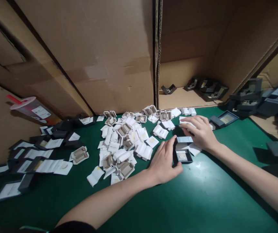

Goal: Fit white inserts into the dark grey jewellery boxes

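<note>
My left hand (pixel 164 161) is closed on the left side of a small dark jewellery-style box (pixel 189 160). The box stands open on the green table, its lid raised, with a pale lining and a small light-coloured item inside. Just behind the lid, my right hand (pixel 202 133) has its fingers bent around a white folded paper piece (pixel 183 119); its fingertips are partly hidden. Another white paper (pixel 195 149) lies under the right wrist side, beside the box. To the left spreads a pile of white folded papers (pixel 139 134) mixed with grey-brown moulded inserts (pixel 126 170).
Dark open boxes with white papers (pixel 44 152) cover the table's left. More dark boxes (pixel 248 94) are stacked at right, and several sit inside a cardboard carton (pixel 184 71). A lidded cup with a red straw (pixel 33 108) leans at the back left. Cardboard walls (pixel 119 48) close off the back.
</note>
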A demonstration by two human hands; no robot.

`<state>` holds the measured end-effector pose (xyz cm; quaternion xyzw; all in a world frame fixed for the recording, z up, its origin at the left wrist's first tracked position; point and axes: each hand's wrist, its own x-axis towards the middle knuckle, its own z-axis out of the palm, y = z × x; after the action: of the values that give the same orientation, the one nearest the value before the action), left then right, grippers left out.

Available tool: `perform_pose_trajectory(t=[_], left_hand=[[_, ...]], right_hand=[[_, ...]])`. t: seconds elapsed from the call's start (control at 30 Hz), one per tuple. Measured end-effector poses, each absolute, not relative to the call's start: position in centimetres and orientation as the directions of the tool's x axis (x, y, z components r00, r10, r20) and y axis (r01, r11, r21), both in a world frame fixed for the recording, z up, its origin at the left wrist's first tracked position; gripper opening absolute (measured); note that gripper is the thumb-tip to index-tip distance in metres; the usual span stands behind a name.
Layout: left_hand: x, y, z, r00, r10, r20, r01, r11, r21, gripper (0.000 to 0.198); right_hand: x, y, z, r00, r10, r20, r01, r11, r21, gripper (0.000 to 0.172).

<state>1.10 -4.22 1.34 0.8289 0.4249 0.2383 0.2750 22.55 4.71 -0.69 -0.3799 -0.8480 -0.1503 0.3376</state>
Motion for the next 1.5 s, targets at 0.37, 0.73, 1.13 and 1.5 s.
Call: perform_pose_trajectory(t=[0.37, 0.73, 1.13, 1.5], left_hand=[[1.0, -4.1, 1.1, 0.518, 0.836, 0.181, 0.547, -0.486, 0.681, 0.077], [0.0, -4.5, 1.2, 0.514, 0.841, 0.165, 0.546, -0.47, 0.694, 0.075], [0.1, -4.3, 1.4, 0.493, 0.862, 0.114, 0.589, -0.428, 0.685, 0.072], [0.2, -4.2, 0.6, 0.327, 0.932, 0.158, 0.659, -0.345, 0.668, 0.072]], right_hand=[[25.7, 2.7, -2.3, -0.058, 0.786, 0.616, 0.812, 0.396, -0.429, 0.024], [25.4, 1.7, -1.3, -0.226, 0.751, 0.621, 0.732, 0.551, -0.4, 0.016], [26.5, 2.6, -2.2, -0.04, 0.802, 0.597, 0.854, 0.338, -0.396, 0.027], [28.0, 2.1, -1.3, -0.191, 0.851, 0.49, 0.803, 0.422, -0.42, 0.011]])
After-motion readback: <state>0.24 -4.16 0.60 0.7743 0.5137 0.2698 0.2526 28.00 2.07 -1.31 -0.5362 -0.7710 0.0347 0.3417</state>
